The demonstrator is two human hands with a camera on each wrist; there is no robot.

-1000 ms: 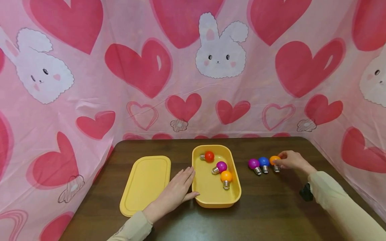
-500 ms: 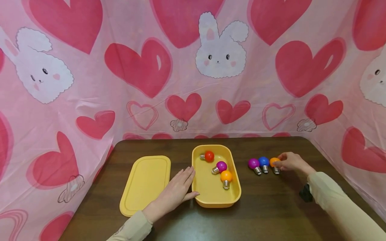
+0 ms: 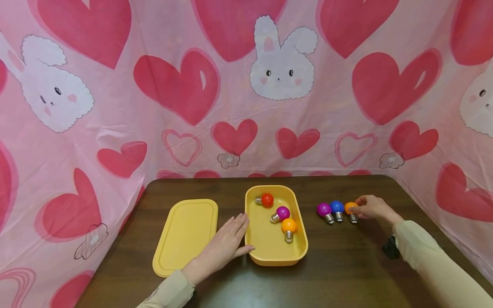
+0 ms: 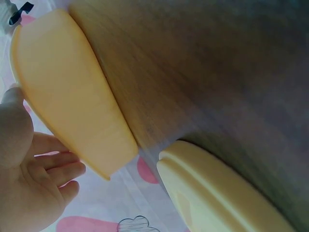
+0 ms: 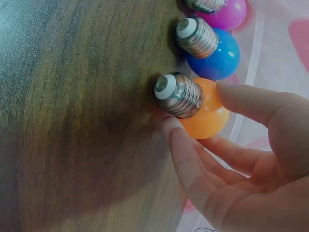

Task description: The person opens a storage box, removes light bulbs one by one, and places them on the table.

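Nothing visibly moved; the right hand pinches an orange bulb.

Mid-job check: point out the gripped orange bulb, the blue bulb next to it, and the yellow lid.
Gripped orange bulb (image 5: 206, 112): right wrist view, on its round globe.
Blue bulb (image 5: 215, 55): right wrist view, on its globe.
Yellow lid (image 3: 186, 236): head view, middle of its top.

Left of the right hand gripping a round orange metal-based bulb lay a round blue bulb, a round purple bulb, a rectangular yellow box, then a yellow lid.
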